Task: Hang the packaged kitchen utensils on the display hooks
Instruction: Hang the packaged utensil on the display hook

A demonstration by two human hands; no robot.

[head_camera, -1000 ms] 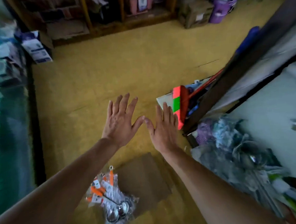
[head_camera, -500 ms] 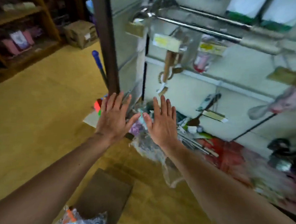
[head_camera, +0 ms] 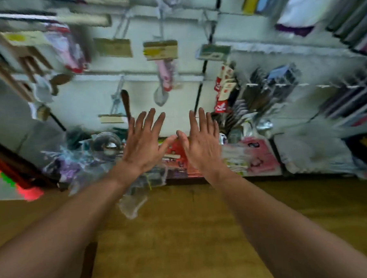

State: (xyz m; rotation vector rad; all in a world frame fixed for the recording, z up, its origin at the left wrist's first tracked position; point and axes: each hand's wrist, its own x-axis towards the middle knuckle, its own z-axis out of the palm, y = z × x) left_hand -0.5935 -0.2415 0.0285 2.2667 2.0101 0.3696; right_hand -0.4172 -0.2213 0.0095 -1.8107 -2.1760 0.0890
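My left hand (head_camera: 145,144) and my right hand (head_camera: 202,141) are stretched out side by side, palms down, fingers spread, thumbs nearly touching, and both hold nothing. Behind them a white display wall (head_camera: 188,91) carries hooks with packaged kitchen utensils: a pink-handled utensil (head_camera: 164,76) under a yellow card, a dark wooden spoon (head_camera: 126,104), and a clear-wrapped utensil (head_camera: 117,93). Loose packaged utensils in clear plastic (head_camera: 88,158) lie heaped at the wall's foot, left of my hands. The whole frame is motion-blurred.
Red and pink packages (head_camera: 251,158) lie along the base of the wall, right of my hands. Knife-like packs (head_camera: 269,87) hang at right, and flat stacked packs (head_camera: 350,102) fill the far right. The yellow-brown floor (head_camera: 183,234) spreads below. A red-green brush (head_camera: 12,181) sits at left.
The view has swung right, from the floor to face the display wall. My hands keep the same open, spread pose; the orange-handled utensil bag on the floor has left the frame.
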